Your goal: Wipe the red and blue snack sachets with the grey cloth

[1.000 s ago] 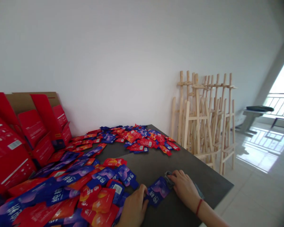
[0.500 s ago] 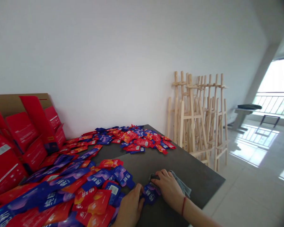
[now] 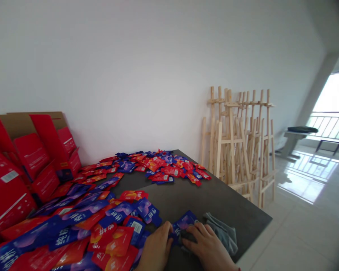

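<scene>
A blue sachet with white lettering lies on the dark table between my hands. My left hand is closed in a pinch on its left end. Under the bent fingers of my right hand is a bunched part of a grey-green cloth, pressed onto the sachet's lower right part. The rest of that cloth lies crumpled on the table to the right. Left of my left hand spreads a heap of blue sachets and red sachets.
Another sachet pile lies at the table's far end by the wall. Opened red boxes stand at the left. Wooden easels lean together beyond the table's right edge, which slants toward the tiled floor.
My right hand has drawn nearer to me with the bunched cloth, uncovering the sachet's upper part. The loose cloth sits farther right. My left hand keeps its pinch.
</scene>
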Demonstrator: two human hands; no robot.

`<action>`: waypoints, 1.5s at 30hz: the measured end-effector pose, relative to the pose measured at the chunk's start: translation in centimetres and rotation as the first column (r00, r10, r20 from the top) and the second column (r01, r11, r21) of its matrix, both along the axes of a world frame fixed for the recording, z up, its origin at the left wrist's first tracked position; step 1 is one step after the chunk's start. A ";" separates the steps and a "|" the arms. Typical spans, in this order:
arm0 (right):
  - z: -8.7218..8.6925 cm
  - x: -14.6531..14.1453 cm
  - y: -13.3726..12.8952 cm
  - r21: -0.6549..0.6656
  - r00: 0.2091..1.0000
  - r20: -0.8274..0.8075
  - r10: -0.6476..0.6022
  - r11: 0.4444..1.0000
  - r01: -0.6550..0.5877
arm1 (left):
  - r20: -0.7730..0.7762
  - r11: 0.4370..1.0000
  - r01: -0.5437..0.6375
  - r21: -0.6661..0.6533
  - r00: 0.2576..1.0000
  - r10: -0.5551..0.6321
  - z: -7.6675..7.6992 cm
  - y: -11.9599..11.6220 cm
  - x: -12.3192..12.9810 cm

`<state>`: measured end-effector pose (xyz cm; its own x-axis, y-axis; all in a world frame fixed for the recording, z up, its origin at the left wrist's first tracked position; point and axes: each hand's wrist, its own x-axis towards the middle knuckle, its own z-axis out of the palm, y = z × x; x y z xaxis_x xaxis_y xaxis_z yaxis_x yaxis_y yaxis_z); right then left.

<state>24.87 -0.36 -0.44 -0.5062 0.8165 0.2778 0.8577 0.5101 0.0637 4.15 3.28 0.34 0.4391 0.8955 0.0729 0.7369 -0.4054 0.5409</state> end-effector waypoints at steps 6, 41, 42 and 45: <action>0.5 4.6 1.7 -0.008 0.972 0.003 -0.235 0.972 0.235 | -0.018 0.999 -0.012 -0.032 1.000 0.011 0.3 0.1 0.0; 3.1 -0.4 2.7 -0.092 0.991 -0.119 -0.055 0.995 0.044 | -0.068 0.997 -0.018 -0.082 0.998 0.012 1.3 -0.3 0.1; 2.9 -1.0 2.7 -0.095 0.992 -0.123 -0.036 0.995 0.024 | -0.067 0.997 -0.013 -0.072 0.998 0.008 1.2 -0.3 0.0; 2.3 -1.1 3.1 -0.087 0.991 -0.118 -0.057 0.995 0.047 | -0.068 0.999 0.003 -0.054 0.998 -0.007 0.8 -0.1 -0.1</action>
